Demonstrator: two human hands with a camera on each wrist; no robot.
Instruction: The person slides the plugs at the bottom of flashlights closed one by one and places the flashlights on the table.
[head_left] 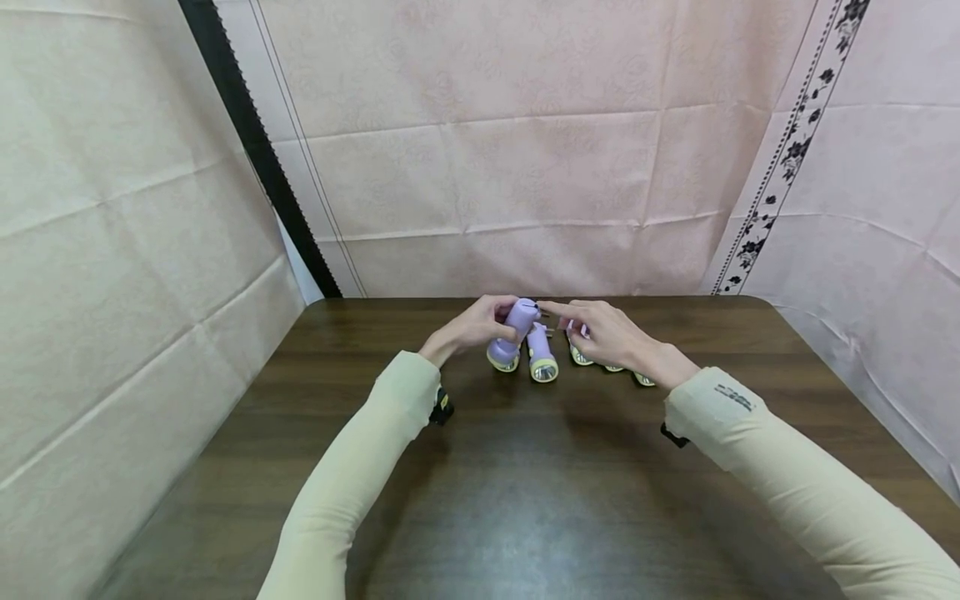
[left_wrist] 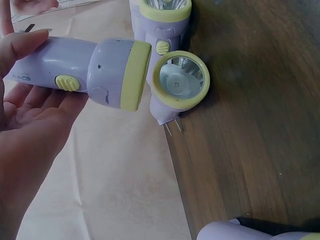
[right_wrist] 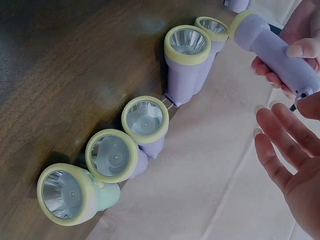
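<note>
My left hand grips a lilac flashlight with a pale yellow rim and a yellow slide switch. Its lens end tilts down toward the table in the head view. At its tail end, an extended finger of my right hand touches or nearly touches a small dark part; the exact contact is unclear. The other right fingers are loosely spread and hold nothing. Just beside the held flashlight, another lilac flashlight lies with its lens toward me. A nearby lilac flashlight shows two metal prongs in the left wrist view.
Several more flashlights lie in a row under and beside my right hand, including a mint-green flashlight at the end. They lie near the far edge of the dark wooden table. A pale cloth hangs behind it.
</note>
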